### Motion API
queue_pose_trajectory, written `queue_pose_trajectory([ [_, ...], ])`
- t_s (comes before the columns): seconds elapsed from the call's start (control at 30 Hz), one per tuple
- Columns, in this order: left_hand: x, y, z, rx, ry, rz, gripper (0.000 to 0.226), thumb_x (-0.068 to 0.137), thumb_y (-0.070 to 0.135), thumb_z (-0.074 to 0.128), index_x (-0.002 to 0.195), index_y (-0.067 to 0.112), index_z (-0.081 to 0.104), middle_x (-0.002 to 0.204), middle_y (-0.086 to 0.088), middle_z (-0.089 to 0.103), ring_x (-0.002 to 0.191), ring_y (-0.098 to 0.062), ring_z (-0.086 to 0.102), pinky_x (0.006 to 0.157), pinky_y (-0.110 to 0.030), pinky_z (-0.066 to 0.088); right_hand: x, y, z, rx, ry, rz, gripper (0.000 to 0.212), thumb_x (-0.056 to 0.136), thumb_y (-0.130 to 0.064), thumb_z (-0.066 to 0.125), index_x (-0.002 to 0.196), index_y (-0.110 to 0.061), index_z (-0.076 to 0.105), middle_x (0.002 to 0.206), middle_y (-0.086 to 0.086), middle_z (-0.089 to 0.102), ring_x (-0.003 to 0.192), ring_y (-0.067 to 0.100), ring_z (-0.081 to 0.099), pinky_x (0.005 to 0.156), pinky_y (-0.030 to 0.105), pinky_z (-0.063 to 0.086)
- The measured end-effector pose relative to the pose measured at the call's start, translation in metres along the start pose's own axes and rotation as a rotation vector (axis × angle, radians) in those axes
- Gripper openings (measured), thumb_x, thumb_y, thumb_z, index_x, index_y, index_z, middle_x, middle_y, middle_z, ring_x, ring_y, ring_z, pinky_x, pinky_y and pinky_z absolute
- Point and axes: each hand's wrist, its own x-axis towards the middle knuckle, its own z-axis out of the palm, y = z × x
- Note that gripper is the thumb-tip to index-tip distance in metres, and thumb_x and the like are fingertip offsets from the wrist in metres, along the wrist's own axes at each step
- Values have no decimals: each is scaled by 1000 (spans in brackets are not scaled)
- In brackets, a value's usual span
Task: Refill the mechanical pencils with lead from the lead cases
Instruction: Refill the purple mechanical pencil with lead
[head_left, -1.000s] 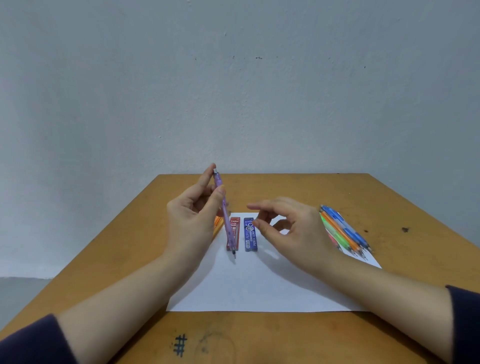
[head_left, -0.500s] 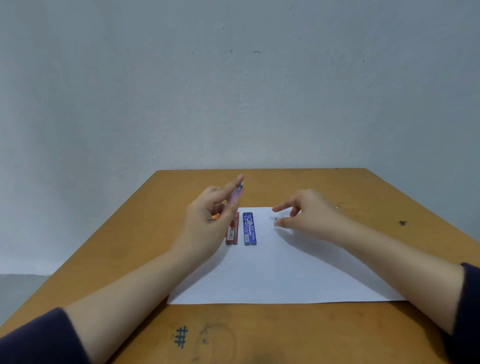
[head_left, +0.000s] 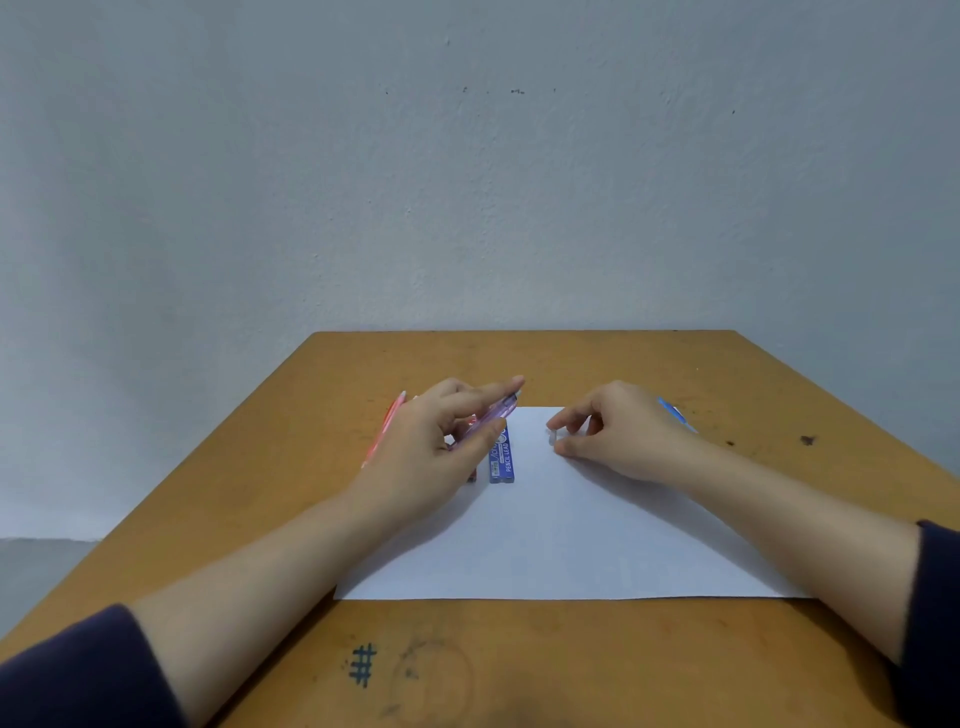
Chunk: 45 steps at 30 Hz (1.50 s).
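Head view: my left hand (head_left: 426, 452) grips the purple pencil (head_left: 496, 413); my right hand (head_left: 628, 436), pinching perhaps its cap (head_left: 552, 436), sits just right of the blue lead case (head_left: 504, 462), which points away from me.

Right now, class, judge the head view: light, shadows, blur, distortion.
Head view: soft, even light; forearm shadows on the white paper; blue lead case label legible; purple mechanical pencil in the left hand slightly blurred; small grey piece pinched by the right hand too blurred to name; wide-angle lens splays table edges.
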Motion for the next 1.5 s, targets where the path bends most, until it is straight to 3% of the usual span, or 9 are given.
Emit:
queue_pose_trajectory([
  [0.17, 0, 1, 0, 16, 3, -4, 40, 86, 41, 50, 108, 74, 48, 95, 21, 53, 63, 1, 56, 99, -73, 31, -1, -2, 2, 21, 16, -24, 14, 89, -27, 63, 100, -27, 72, 66, -19, 50, 64, -1, 48, 52, 2, 34],
  [0.3, 0, 0, 0, 7, 1, -5, 38, 86, 41, 51, 109, 72, 50, 96, 19, 54, 66, -2, 59, 98, -72, 32, 9, 6, -3, 223, 78, 60, 21, 90, -11, 59, 90, -26, 72, 65, -20, 54, 64, 3, 51, 52, 7, 33],
  [0.5, 1, 0, 0, -6, 13, -7, 38, 86, 40, 52, 111, 69, 52, 92, 19, 53, 66, -1, 56, 98, -75, 28, 15, 18, -25, 408, 159, 142, 42, 88, 11, 45, 78, -21, 71, 78, 4, 68, 69, 24, 61, 73, 39, 55],
  [0.63, 0, 0, 0, -9, 20, 0, 39, 88, 36, 54, 113, 66, 53, 89, 23, 52, 64, 1, 52, 97, -77, 27, 16, 26, -30, 357, 115, 149, 34, 86, 9, 53, 87, -19, 73, 83, 8, 72, 82, 19, 69, 82, 29, 55],
  [0.83, 0, 1, 0, 1, 19, -29, 40, 85, 39, 51, 112, 68, 51, 94, 19, 54, 69, -1, 55, 100, -73, 29, 14, 21, -13, 316, 16, 45, 16, 80, -13, 74, 93, -22, 74, 76, -1, 67, 66, 5, 55, 59, 10, 41],
  [1.0, 1, 0, 0, -6, 29, -43, 40, 84, 39, 52, 113, 66, 51, 94, 22, 55, 67, 0, 54, 100, -73, 28, 10, 10, 5, 231, 19, -46, 17, 78, -21, 77, 94, -23, 75, 79, 0, 69, 63, 4, 54, 62, 17, 41],
  [1.2, 1, 1, 1, -17, 61, -41, 36, 81, 38, 56, 101, 68, 57, 88, 26, 57, 61, 2, 54, 99, -73, 30, 2, 0, 4, 107, 77, -59, 13, 83, -23, 70, 95, -22, 75, 72, -19, 58, 66, -7, 49, 58, 4, 36],
  [1.33, 1, -1, 1, 1, 72, -26, 32, 80, 39, 59, 98, 65, 61, 88, 25, 59, 60, 0, 54, 97, -72, 32, 2, -1, 3, 108, 87, -51, 12, 83, -21, 71, 93, -20, 76, 83, -12, 66, 67, -10, 48, 59, 2, 36],
  [1.5, 2, -3, 0, 28, 79, -17, 23, 80, 37, 62, 93, 56, 66, 86, 24, 60, 59, 2, 54, 96, -68, 34, 3, 0, 4, 205, 121, -23, 8, 83, -16, 70, 87, -17, 77, 64, -19, 61, 58, -7, 51, 51, 3, 35],
])
